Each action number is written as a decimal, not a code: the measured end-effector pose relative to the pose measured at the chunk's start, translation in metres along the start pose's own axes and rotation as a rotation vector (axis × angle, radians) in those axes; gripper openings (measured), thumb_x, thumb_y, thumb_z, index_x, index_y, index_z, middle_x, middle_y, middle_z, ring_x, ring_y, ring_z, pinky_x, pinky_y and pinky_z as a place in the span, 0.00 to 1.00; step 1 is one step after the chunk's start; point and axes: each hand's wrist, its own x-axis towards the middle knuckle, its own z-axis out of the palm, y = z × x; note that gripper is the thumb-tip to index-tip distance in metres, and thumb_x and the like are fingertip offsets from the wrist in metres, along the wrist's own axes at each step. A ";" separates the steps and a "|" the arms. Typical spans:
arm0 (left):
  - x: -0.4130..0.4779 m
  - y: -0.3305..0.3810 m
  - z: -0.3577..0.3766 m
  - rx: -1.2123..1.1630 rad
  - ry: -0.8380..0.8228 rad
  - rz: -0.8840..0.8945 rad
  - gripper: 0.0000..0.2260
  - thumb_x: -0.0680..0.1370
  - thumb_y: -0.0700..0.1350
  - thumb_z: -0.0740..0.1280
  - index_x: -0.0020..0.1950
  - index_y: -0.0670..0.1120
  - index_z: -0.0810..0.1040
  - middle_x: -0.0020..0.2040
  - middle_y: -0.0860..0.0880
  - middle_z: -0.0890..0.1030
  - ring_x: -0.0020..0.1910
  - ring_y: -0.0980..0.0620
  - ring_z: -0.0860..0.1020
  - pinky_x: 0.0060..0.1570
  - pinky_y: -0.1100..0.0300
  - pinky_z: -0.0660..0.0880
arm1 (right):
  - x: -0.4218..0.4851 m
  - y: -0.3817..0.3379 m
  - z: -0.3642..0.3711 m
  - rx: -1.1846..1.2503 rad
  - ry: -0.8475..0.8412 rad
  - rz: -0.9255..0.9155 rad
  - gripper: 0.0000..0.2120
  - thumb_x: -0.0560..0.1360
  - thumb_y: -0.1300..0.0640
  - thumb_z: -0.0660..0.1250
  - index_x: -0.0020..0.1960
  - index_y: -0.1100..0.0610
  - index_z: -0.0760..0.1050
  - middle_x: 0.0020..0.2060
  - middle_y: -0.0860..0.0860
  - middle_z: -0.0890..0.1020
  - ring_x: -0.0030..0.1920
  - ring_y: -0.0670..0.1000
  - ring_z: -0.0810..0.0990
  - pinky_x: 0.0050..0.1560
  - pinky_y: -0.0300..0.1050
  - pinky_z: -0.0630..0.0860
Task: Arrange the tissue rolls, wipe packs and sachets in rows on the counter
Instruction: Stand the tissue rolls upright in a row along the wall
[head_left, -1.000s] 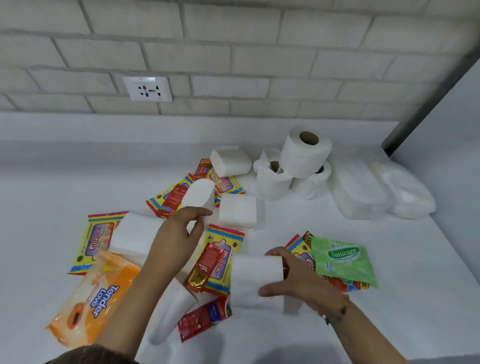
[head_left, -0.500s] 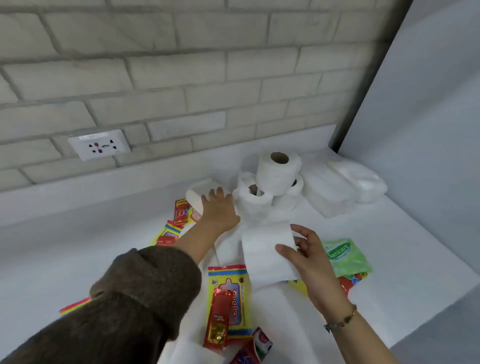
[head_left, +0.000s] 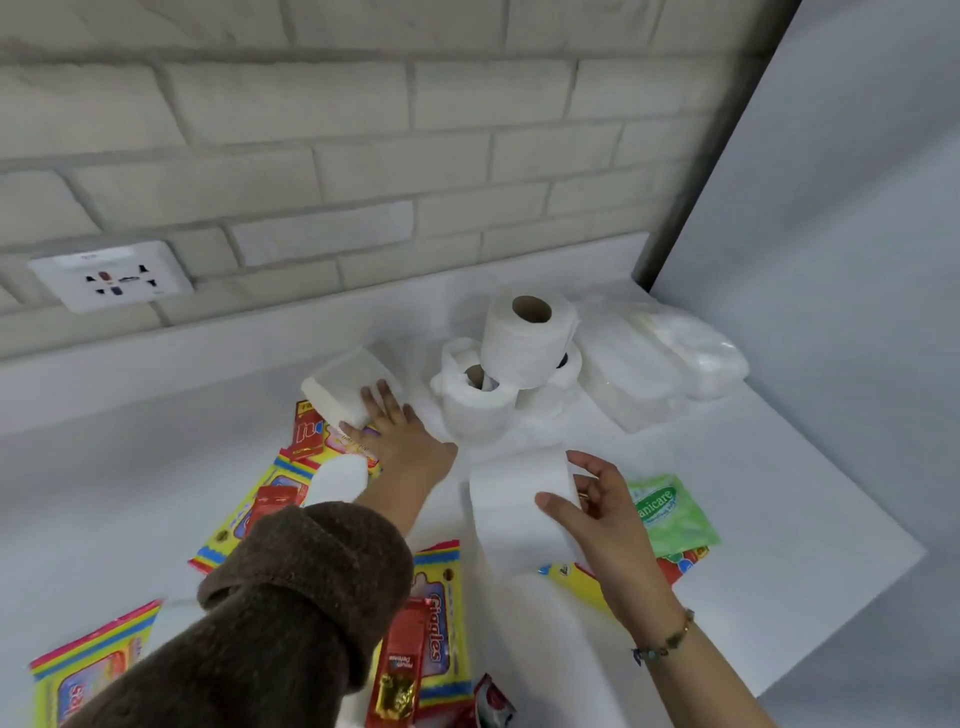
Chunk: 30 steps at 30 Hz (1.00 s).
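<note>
white tissue roll (head_left: 514, 512) gripped in her right hand (head_left: 602, 519), left hand (head_left: 402, 441) flat-fingered, touching a square tissue pack (head_left: 343, 387).

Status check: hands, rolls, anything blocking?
Left hand, fingers flat on white squashed tissue roll at rear. Right hand gripping white cylindrical tissue roll. Stacked white toilet rolls just behind; green wipes pack beside right hand.
</note>
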 end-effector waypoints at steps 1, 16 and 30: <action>-0.001 -0.006 0.002 0.000 0.005 -0.003 0.39 0.73 0.65 0.53 0.76 0.46 0.44 0.73 0.41 0.28 0.69 0.36 0.27 0.62 0.27 0.39 | 0.002 0.000 0.001 0.004 -0.009 0.000 0.24 0.66 0.58 0.76 0.58 0.46 0.71 0.51 0.55 0.80 0.50 0.55 0.80 0.40 0.41 0.77; -0.025 -0.127 0.042 -0.116 0.073 -0.209 0.41 0.73 0.71 0.44 0.76 0.45 0.38 0.75 0.37 0.37 0.72 0.33 0.37 0.68 0.32 0.42 | 0.024 0.000 0.041 -0.178 -0.096 -0.135 0.22 0.67 0.58 0.75 0.54 0.44 0.68 0.50 0.49 0.78 0.49 0.49 0.78 0.45 0.42 0.76; -0.130 -0.125 0.037 -0.019 0.046 0.678 0.30 0.71 0.63 0.62 0.71 0.60 0.58 0.76 0.50 0.53 0.74 0.48 0.53 0.72 0.41 0.44 | 0.063 -0.014 0.099 -0.483 -0.213 -0.435 0.19 0.67 0.60 0.73 0.52 0.52 0.67 0.49 0.44 0.73 0.52 0.46 0.72 0.48 0.26 0.68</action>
